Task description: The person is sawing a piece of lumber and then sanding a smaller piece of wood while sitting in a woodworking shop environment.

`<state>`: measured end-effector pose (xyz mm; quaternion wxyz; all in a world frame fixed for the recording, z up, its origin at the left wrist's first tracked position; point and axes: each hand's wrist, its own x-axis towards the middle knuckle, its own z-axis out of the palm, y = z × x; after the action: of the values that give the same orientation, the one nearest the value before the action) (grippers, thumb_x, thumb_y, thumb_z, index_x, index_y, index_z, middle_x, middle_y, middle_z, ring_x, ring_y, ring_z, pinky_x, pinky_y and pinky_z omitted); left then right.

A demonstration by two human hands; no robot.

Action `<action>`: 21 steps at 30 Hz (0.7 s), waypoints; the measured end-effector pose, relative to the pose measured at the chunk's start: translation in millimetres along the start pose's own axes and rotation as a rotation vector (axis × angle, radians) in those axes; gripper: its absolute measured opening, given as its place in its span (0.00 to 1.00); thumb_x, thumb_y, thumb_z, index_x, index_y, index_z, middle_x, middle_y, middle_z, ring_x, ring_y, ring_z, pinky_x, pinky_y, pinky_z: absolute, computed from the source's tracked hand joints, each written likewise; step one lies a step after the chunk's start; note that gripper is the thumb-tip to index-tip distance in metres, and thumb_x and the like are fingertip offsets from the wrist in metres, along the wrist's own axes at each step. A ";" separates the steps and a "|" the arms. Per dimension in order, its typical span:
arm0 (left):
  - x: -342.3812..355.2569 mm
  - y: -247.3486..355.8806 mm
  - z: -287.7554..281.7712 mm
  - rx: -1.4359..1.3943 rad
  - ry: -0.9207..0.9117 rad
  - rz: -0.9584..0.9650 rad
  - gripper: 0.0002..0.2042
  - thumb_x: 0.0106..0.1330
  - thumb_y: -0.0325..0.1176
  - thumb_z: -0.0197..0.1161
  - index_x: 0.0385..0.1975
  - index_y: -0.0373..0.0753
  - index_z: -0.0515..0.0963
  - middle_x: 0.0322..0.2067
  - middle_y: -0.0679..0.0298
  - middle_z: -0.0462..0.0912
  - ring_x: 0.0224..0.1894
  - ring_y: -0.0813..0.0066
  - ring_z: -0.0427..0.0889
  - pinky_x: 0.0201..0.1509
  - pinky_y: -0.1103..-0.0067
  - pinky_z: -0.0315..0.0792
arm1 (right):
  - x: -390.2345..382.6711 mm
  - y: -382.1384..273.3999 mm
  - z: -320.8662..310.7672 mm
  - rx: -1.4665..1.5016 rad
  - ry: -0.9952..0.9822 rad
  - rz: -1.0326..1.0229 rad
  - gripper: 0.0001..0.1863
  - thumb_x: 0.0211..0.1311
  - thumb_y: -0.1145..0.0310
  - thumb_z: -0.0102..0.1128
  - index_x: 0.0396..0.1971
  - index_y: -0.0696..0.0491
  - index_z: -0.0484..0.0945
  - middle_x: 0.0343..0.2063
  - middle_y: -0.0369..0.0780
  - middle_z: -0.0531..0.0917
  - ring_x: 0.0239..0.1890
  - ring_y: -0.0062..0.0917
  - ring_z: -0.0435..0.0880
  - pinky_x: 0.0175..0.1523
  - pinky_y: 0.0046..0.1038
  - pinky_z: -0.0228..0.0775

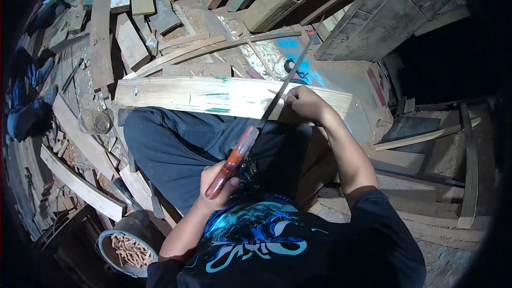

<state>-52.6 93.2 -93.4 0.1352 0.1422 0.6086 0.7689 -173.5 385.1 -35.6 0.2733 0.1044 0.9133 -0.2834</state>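
Observation:
My left hand (217,184) is closed round the thick reddish-brown handle (232,162) of a long knife. Its narrow dark blade (290,74) points up and to the right, away from me, crossing over a pale wooden plank (186,95). That plank lies crosswise in front of my folded legs and has green marks on it. Above its right part, my right hand (308,105) pinches a small wooden peg (276,94), whose tip sticks out beside the blade. My fingers hide the rest of the peg; whether it touches the blade, I cannot tell.
A bucket (101,242) of small wooden pegs (130,250) stands at lower left. Long planks (82,181) and offcuts lie around me. At the far right stands a large panel (384,10). Beyond the plank are a curved strip (213,48) and a dark round object (290,66).

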 end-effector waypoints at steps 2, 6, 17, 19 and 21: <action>6.4 -3.8 -2.2 0.105 -0.080 0.126 0.13 0.57 0.38 0.63 0.29 0.33 0.73 0.13 0.62 0.69 0.14 0.68 0.72 0.23 0.77 0.65 | -0.6 6.4 -2.3 -0.005 -0.019 0.007 0.08 0.51 0.77 0.47 0.25 0.59 0.77 0.20 0.35 0.76 0.26 0.19 0.71 0.32 0.26 0.64; 8.7 -4.1 -4.6 0.051 -0.138 0.047 0.14 0.59 0.39 0.64 0.30 0.33 0.74 0.13 0.61 0.70 0.14 0.65 0.73 0.23 0.76 0.66 | -7.0 8.0 3.9 0.030 0.075 -0.022 0.16 0.43 0.82 0.45 0.33 0.61 0.79 0.24 0.39 0.80 0.31 0.22 0.76 0.36 0.27 0.68; 13.7 -13.7 -20.6 -0.095 -0.226 0.148 0.12 0.60 0.35 0.63 0.36 0.31 0.76 0.17 0.61 0.73 0.17 0.70 0.74 0.24 0.77 0.66 | -9.8 -13.0 2.5 -0.086 0.111 0.086 0.14 0.63 0.65 0.52 0.26 0.60 0.78 0.14 0.35 0.72 0.18 0.20 0.67 0.26 0.28 0.60; 15.9 -15.1 -22.1 -0.119 -0.225 0.178 0.13 0.60 0.35 0.63 0.37 0.31 0.76 0.17 0.61 0.73 0.17 0.70 0.73 0.24 0.78 0.66 | -10.6 -18.0 2.7 -0.073 0.127 0.097 0.15 0.66 0.65 0.51 0.24 0.59 0.76 0.13 0.34 0.70 0.18 0.19 0.65 0.25 0.27 0.59; 15.6 -12.1 -23.7 -0.082 -0.252 0.162 0.15 0.60 0.35 0.63 0.40 0.30 0.75 0.17 0.62 0.72 0.17 0.70 0.72 0.24 0.78 0.65 | -10.2 -15.4 4.2 -0.059 0.137 0.090 0.15 0.66 0.66 0.51 0.22 0.59 0.75 0.13 0.33 0.70 0.18 0.19 0.65 0.25 0.28 0.59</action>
<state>-75.7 80.6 -109.6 0.1538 0.2805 0.5412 0.7776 -168.5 369.7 -25.7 0.2257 0.1560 0.9322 -0.2359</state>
